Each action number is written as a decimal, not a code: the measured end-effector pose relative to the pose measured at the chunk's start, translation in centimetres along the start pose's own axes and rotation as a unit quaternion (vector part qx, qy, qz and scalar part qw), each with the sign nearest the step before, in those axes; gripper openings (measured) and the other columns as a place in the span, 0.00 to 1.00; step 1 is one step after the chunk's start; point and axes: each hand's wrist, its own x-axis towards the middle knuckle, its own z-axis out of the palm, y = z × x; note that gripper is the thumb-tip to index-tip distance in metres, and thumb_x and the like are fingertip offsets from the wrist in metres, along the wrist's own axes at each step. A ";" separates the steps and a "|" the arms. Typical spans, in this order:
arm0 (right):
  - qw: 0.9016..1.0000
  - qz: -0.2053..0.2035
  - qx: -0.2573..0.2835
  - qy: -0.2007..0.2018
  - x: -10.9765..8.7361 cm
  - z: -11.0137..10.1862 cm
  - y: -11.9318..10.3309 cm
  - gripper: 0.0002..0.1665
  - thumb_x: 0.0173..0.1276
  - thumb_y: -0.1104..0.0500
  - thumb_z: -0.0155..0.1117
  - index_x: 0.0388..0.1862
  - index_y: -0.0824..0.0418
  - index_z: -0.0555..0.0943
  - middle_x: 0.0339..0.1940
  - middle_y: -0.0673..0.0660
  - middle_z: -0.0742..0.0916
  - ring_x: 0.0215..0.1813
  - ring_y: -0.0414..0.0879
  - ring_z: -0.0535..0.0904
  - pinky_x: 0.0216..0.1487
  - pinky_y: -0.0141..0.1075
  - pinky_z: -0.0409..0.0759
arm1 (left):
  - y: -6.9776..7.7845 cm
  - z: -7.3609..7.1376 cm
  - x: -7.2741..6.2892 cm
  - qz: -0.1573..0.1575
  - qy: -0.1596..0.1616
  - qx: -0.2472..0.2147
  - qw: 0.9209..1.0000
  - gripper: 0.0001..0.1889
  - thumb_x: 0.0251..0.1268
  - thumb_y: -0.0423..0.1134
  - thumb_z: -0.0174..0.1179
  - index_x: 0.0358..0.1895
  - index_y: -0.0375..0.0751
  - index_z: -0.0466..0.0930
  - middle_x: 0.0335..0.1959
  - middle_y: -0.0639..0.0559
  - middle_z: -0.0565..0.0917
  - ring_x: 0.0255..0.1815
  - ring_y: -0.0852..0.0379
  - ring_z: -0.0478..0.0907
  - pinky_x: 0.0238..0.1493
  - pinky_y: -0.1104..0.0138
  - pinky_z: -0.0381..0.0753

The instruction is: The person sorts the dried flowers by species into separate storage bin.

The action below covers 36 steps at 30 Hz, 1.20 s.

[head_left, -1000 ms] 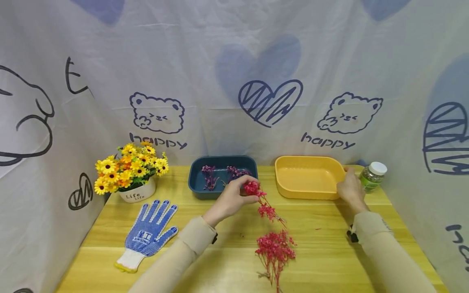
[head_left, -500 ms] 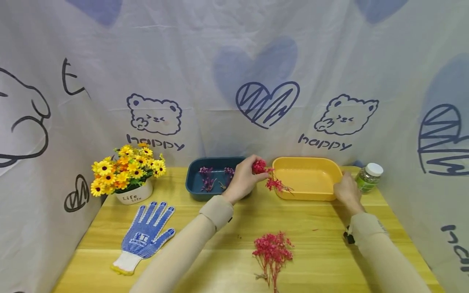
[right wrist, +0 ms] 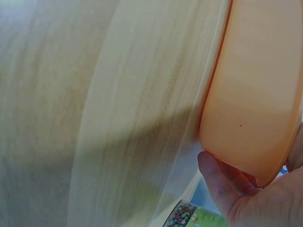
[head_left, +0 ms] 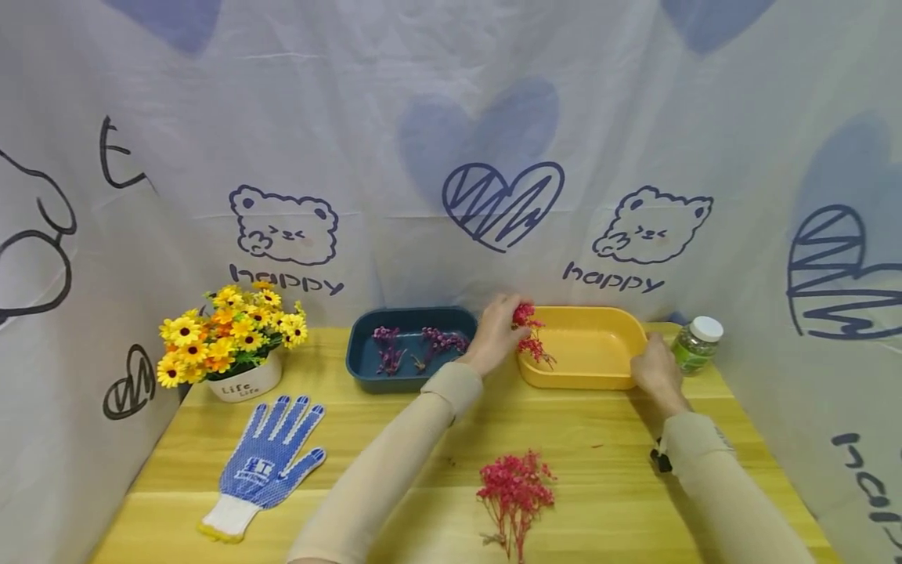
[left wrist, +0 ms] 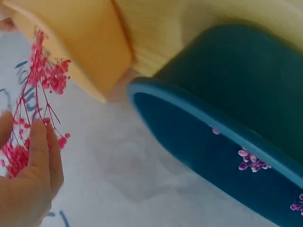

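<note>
Hands first, head view: left hand (head_left: 497, 333) pinches a pink sprig (head_left: 533, 346) at the left end of the yellow tray (head_left: 578, 379), so it's the nearer one, stems slanting down by that rim. Right hand (head_left: 658, 370) grips the tray's right end. Left wrist view: sprig's wispy and branchy, loose end toward the yellow tray, smooth rounded teal tray (left wrist: 236, 80) beside that. Right wrist view: yellow tray looks like smooth plastic, jar (right wrist: 206, 217) near its end.

On the wood-grain table (head_left: 599, 501) — glove (head_left: 261, 470), flowerpot (head_left: 247, 382), blue tray (head_left: 395, 385), yellow tray (head_left: 585, 381), jar (head_left: 696, 345), pink flower bunch (head_left: 517, 486).
</note>
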 end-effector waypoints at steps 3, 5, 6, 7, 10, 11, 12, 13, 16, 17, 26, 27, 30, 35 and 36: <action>1.000 0.001 0.005 -0.001 -0.1 0.1 -0.2 0.41 0.68 0.65 0.45 0.80 0.75 0.55 0.74 0.81 0.70 0.73 0.77 0.68 0.74 0.69 0.68 | -0.2 0.5 0.4 -0.005 -0.016 0.004 1.000 0.22 0.70 0.30 0.67 0.65 0.42 0.77 0.63 0.43 0.82 0.66 0.47 0.79 0.71 0.57 0.80; 1.000 0.002 0.006 -0.001 -0.1 0.2 -0.4 0.41 0.68 0.65 0.45 0.81 0.74 0.55 0.74 0.81 0.70 0.74 0.77 0.68 0.74 0.69 0.68 | -0.3 0.6 0.6 -0.017 -0.025 -0.012 0.999 0.22 0.71 0.29 0.67 0.64 0.43 0.73 0.61 0.43 0.82 0.63 0.47 0.80 0.68 0.57 0.82; 1.000 0.003 0.006 0.001 -0.1 0.2 -0.4 0.41 0.69 0.65 0.45 0.81 0.74 0.56 0.74 0.80 0.70 0.74 0.76 0.68 0.74 0.69 0.68 | -0.4 0.7 0.7 -0.022 -0.028 -0.021 0.999 0.22 0.71 0.30 0.67 0.63 0.43 0.71 0.60 0.43 0.83 0.61 0.47 0.80 0.66 0.57 0.83; 1.000 0.004 0.007 0.001 -0.1 0.2 -0.5 0.41 0.69 0.65 0.45 0.81 0.74 0.56 0.74 0.80 0.71 0.74 0.76 0.68 0.73 0.69 0.69 | -0.4 0.8 0.8 -0.026 -0.031 -0.027 0.999 0.22 0.71 0.30 0.67 0.62 0.44 0.70 0.58 0.43 0.83 0.60 0.48 0.81 0.64 0.57 0.84; 1.000 0.007 0.010 0.004 -0.1 0.2 -0.6 0.40 0.69 0.65 0.45 0.81 0.73 0.56 0.75 0.79 0.71 0.74 0.75 0.69 0.73 0.69 0.69 | -0.4 1.1 1.1 -0.037 -0.038 -0.034 0.998 0.21 0.72 0.32 0.67 0.60 0.45 0.67 0.56 0.43 0.83 0.57 0.49 0.82 0.62 0.58 0.85; 1.000 0.007 0.011 0.004 -0.1 0.2 -0.6 0.40 0.69 0.65 0.45 0.81 0.73 0.56 0.75 0.79 0.71 0.74 0.75 0.69 0.73 0.69 0.69 | -0.5 1.1 1.2 -0.037 -0.040 -0.030 0.998 0.21 0.72 0.32 0.67 0.60 0.46 0.68 0.56 0.43 0.83 0.58 0.49 0.82 0.62 0.58 0.85; 1.000 0.008 0.012 0.005 -0.1 0.2 -0.6 0.40 0.69 0.65 0.45 0.81 0.73 0.56 0.75 0.79 0.71 0.74 0.75 0.68 0.74 0.69 0.68 | -0.5 1.2 1.3 -0.038 -0.043 -0.026 0.998 0.20 0.72 0.33 0.67 0.60 0.45 0.69 0.57 0.44 0.83 0.58 0.49 0.82 0.62 0.59 0.85; 1.000 0.008 0.013 0.004 -0.1 0.2 -0.6 0.40 0.69 0.65 0.44 0.81 0.73 0.56 0.75 0.79 0.71 0.74 0.75 0.69 0.74 0.69 0.68 | -0.6 1.4 1.4 -0.038 -0.046 -0.022 0.998 0.20 0.72 0.33 0.67 0.60 0.45 0.70 0.57 0.44 0.84 0.58 0.50 0.82 0.62 0.59 0.85; 1.000 0.007 0.015 0.003 -0.1 0.2 -0.6 0.40 0.69 0.66 0.45 0.80 0.73 0.56 0.74 0.79 0.71 0.74 0.75 0.69 0.74 0.68 0.68 | -0.8 1.8 1.6 -0.041 -0.056 -0.010 0.998 0.19 0.72 0.33 0.67 0.60 0.45 0.72 0.57 0.46 0.83 0.59 0.50 0.81 0.64 0.60 0.84; 1.000 0.006 0.017 0.002 -0.1 0.3 -0.5 0.39 0.69 0.66 0.45 0.80 0.74 0.56 0.74 0.80 0.71 0.74 0.75 0.69 0.74 0.68 0.68 | -1.0 2.0 1.7 -0.041 -0.059 -0.004 0.997 0.19 0.72 0.33 0.67 0.60 0.44 0.73 0.58 0.46 0.83 0.59 0.51 0.80 0.64 0.60 0.84; 1.000 -0.003 0.021 0.016 -0.2 0.7 -0.3 0.39 0.68 0.66 0.43 0.79 0.74 0.58 0.72 0.79 0.73 0.72 0.75 0.71 0.72 0.67 0.71 | -2.3 3.6 1.5 0.027 -0.060 0.122 0.990 0.20 0.73 0.35 0.67 0.64 0.43 0.78 0.63 0.46 0.83 0.64 0.49 0.81 0.69 0.59 0.81; 1.000 -0.003 0.022 0.015 -0.2 0.7 -0.3 0.39 0.68 0.66 0.43 0.79 0.74 0.58 0.72 0.79 0.73 0.72 0.75 0.71 0.72 0.67 0.71 | -2.4 3.6 1.4 0.031 -0.056 0.134 0.989 0.20 0.73 0.36 0.67 0.65 0.44 0.78 0.64 0.46 0.83 0.64 0.49 0.81 0.69 0.59 0.81; 1.000 -0.001 0.025 0.013 -0.1 0.7 -0.3 0.39 0.68 0.66 0.43 0.79 0.74 0.58 0.72 0.79 0.73 0.72 0.74 0.71 0.72 0.67 0.71 | -2.6 3.6 1.4 0.032 -0.042 0.147 0.988 0.23 0.73 0.37 0.67 0.68 0.45 0.76 0.65 0.47 0.82 0.65 0.46 0.80 0.70 0.57 0.80; 1.000 0.002 0.020 0.015 0.0 0.4 0.1 0.39 0.69 0.66 0.43 0.79 0.74 0.57 0.72 0.80 0.73 0.72 0.75 0.70 0.72 0.67 0.71 | -2.6 3.1 1.6 0.022 -0.019 0.124 0.992 0.22 0.74 0.35 0.66 0.68 0.44 0.77 0.66 0.46 0.82 0.66 0.44 0.81 0.69 0.53 0.81; 1.000 0.003 0.020 0.015 0.0 0.3 0.1 0.39 0.69 0.66 0.43 0.79 0.75 0.57 0.72 0.80 0.72 0.72 0.75 0.70 0.72 0.67 0.70 | -2.6 3.0 1.6 0.019 -0.017 0.122 0.992 0.21 0.74 0.35 0.65 0.67 0.44 0.77 0.66 0.46 0.82 0.67 0.44 0.81 0.69 0.53 0.82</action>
